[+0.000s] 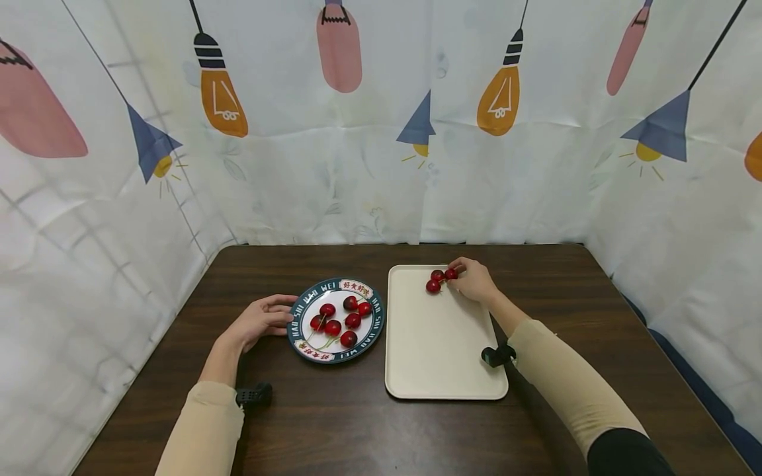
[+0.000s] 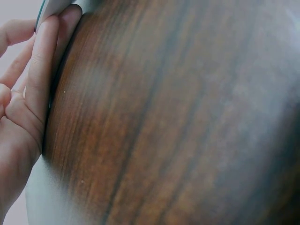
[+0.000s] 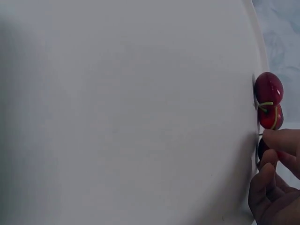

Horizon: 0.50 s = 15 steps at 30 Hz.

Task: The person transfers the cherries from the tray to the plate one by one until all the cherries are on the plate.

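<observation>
In the head view my left hand (image 1: 258,324) touches the left rim of a round white plate (image 1: 378,318) with a blue-green lettered border. Its fingers lie nearly straight; in the left wrist view the fingertips meet the plate's edge (image 2: 45,11) low over the table. Several red cherries (image 1: 333,328), some with green stems, sit in the plate. To the right, my right hand (image 1: 473,281) pinches a cherry (image 1: 451,274) at the far end of a cream rectangular tray (image 1: 443,350). Beside its fingertips lie two more cherries (image 3: 269,88), close together on the tray.
Plate and tray stand side by side on a dark wooden table (image 1: 321,423), a narrow gap between them. A white curtain (image 1: 333,178) printed with lamps and bulbs surrounds the table at the back and both sides.
</observation>
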Each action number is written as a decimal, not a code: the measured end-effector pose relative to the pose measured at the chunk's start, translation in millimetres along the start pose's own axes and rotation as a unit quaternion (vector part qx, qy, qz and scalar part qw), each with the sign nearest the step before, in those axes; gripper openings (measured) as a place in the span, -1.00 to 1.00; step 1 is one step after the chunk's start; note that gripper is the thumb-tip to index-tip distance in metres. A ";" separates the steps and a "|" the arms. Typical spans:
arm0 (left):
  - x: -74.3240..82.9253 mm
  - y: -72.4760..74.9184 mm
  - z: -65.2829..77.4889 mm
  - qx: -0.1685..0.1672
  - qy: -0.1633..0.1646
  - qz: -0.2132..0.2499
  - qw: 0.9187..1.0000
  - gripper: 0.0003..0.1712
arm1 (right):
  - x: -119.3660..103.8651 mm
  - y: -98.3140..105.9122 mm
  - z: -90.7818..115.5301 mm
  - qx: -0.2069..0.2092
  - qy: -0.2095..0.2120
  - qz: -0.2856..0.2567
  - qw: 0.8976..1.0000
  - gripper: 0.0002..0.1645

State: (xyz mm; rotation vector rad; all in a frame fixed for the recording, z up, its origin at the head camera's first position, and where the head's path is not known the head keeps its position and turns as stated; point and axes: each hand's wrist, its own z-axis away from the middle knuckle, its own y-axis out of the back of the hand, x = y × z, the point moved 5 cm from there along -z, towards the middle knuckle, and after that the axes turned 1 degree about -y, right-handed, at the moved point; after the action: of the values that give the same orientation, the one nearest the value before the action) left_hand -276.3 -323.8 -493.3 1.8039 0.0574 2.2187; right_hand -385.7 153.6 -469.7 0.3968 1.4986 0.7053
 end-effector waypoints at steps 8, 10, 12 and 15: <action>0.9 -0.9 1.4 0.002 0.001 -0.004 1.000 -0.33 | -0.5 1.2 3.1 0.008 0.007 0.002 1.000 -0.59; 1.3 -1.0 1.7 0.002 0.000 -0.005 1.000 -0.33 | -1.3 1.9 4.1 0.010 0.012 0.003 1.000 -0.59; 1.8 -1.1 1.9 0.002 0.000 -0.005 1.000 -0.32 | -3.5 3.2 5.1 0.012 0.019 0.007 1.000 -0.60; 2.0 -1.0 1.8 0.002 0.001 -0.006 1.000 -0.32 | -7.8 4.9 6.2 0.014 0.032 0.006 0.999 -0.60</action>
State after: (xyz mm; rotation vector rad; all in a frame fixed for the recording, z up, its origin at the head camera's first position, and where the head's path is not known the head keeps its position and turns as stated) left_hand -274.8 -322.6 -491.2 1.7998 0.0724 2.2135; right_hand -379.9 153.3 -460.3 0.4082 1.5687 0.7136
